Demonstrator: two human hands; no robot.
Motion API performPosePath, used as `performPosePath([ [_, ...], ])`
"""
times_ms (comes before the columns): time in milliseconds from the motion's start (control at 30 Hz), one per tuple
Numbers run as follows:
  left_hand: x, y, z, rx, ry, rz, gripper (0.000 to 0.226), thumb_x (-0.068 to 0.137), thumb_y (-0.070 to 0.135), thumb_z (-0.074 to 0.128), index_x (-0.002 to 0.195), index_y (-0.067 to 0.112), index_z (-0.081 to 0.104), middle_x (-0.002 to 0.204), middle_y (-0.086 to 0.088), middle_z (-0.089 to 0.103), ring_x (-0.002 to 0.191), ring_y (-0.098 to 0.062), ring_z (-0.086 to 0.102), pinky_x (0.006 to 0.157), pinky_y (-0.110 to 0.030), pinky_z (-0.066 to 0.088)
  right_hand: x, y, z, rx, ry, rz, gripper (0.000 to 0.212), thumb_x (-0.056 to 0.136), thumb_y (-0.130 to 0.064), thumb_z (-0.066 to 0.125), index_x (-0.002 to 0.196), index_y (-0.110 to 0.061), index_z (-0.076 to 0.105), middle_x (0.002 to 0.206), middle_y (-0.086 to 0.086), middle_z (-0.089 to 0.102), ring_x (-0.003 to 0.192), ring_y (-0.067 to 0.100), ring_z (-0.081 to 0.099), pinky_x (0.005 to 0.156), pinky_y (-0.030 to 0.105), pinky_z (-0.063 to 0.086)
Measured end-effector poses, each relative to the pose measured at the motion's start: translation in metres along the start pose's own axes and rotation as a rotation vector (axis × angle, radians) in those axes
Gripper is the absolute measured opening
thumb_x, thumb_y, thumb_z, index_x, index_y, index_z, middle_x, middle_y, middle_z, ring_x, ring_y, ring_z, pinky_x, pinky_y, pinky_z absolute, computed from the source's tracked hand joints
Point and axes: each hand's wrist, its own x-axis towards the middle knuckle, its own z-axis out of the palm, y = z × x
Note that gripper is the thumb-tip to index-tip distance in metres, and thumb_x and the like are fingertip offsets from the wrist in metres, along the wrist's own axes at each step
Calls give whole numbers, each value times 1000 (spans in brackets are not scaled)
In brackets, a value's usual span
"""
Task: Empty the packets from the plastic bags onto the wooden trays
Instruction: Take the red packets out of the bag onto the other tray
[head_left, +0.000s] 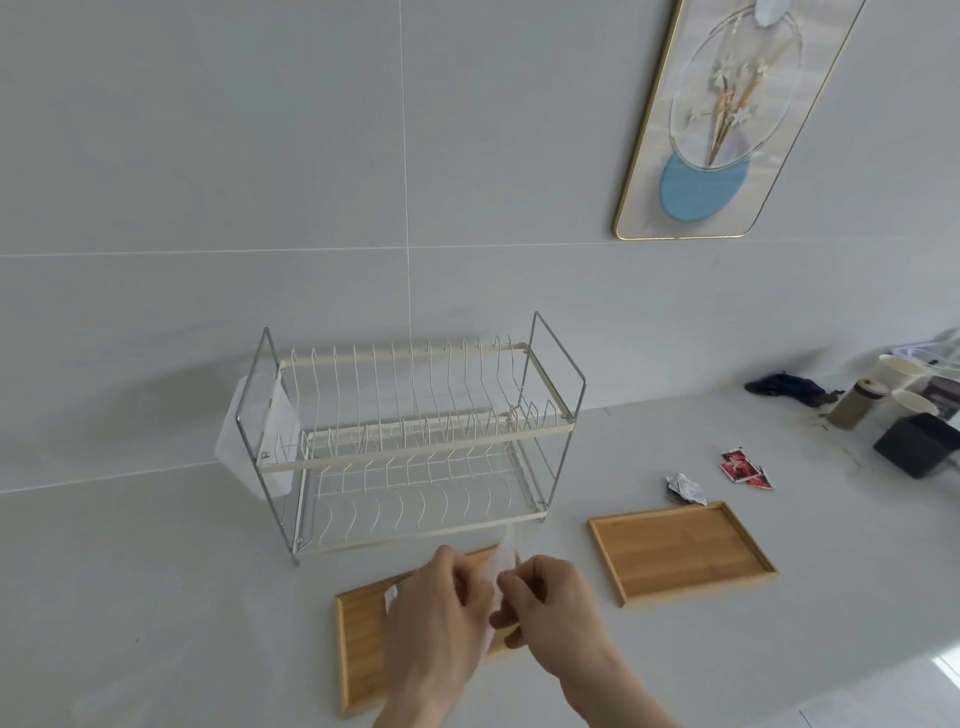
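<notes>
2 hands, left hand (436, 613) and right hand (553, 610), are pinched on a thin clear plastic bag (505, 564) above the near rectangular wooden tray (361, 644); red packets (744, 469) are left on the smooth counter (156, 597).

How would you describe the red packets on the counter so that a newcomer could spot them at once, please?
Start at the wire dish rack against the wall, then move right past the bare wooden tray. Beyond its far right corner lie the red packets, the only red things there, unlike the crumpled silver packet beside them.
</notes>
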Motion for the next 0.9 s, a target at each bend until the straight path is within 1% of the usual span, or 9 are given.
performPosePath([
  [133, 14, -30, -27, 61, 143, -72, 18, 88, 30, 62, 71, 28, 57, 64, 10, 67, 60, -8, 61, 55, -30, 45, 3, 13, -15, -152, 122, -38, 21, 92, -17, 63, 71, -13, 66, 61, 2, 76, 58, 22, 72, 62, 46, 63],
  [333, 12, -42, -22, -115, 42, 36, 21, 90, 15, 61, 74, 28, 61, 65, 19, 69, 61, -2, 63, 60, -26, 48, 7, 1, -11, -87, 104, -39, 16, 84, -18, 56, 70, -12, 60, 79, 15, 73, 71, 37, 68, 61, 46, 54],
  [467, 15, -46, -22, -123, -108, 169, 69, 81, -1, 64, 120, 55, 50, 122, 28, 61, 116, 8, 56, 100, -26, 50, 10, -23, -42, -10, -56, -63, 24, 85, -12, 52, 64, -14, 63, 86, 22, 76, 80, 40, 71, 86, 58, 57],
  [567, 17, -34, -16, -50, -381, 317, 108, 64, 34, 83, 145, 63, 17, 148, 44, 20, 138, 18, 19, 110, -21, 30, 13, -45, -71, -27, -230, -119, 26, 91, -12, 48, 69, -9, 62, 82, 26, 75, 67, 26, 67, 76, 49, 56],
  [633, 18, -19, -7, -30, -504, 344, 123, 52, 48, 87, 145, 67, 9, 148, 46, 15, 137, 18, 14, 111, -27, 28, 16, -58, -89, 12, -329, -151, 28, 95, -12, 47, 74, -4, 63, 84, 31, 73, 69, 30, 68, 74, 42, 55],
  [667, 19, -11, -2, -30, -550, 339, 120, 50, 49, 88, 143, 67, 15, 145, 43, 27, 133, 16, 25, 109, -29, 34, 18, -63, -97, 54, -366, -163, 29, 97, -13, 47, 76, -2, 64, 86, 35, 71, 71, 32, 68, 74, 41, 56],
  [767, 22, 14, 12, -104, -587, 376, 66, 54, 45, 90, 113, 40, 60, 97, 12, 68, 83, -4, 61, 80, -35, 56, 24, -69, -118, 193, -442, -212, 27, 95, -19, 52, 80, 2, 62, 87, 35, 69, 76, 37, 69, 75, 40, 57],
  [833, 20, 27, 20, -201, -525, 387, 44, 58, 48, 87, 90, 26, 66, 75, 1, 65, 63, -6, 53, 63, -30, 46, 29, -61, -130, 326, -457, -244, 30, 97, -25, 57, 85, 2, 63, 92, 30, 70, 85, 39, 70, 79, 41, 58],
  [900, 19, 33, 28, -319, -461, 316, 41, 59, 47, 84, 87, 23, 67, 70, 2, 67, 61, -12, 58, 60, -31, 47, 35, -43, -143, 512, -370, -245, 38, 98, -38, 59, 94, -1, 67, 101, 24, 73, 97, 40, 71, 82, 40, 59],
])
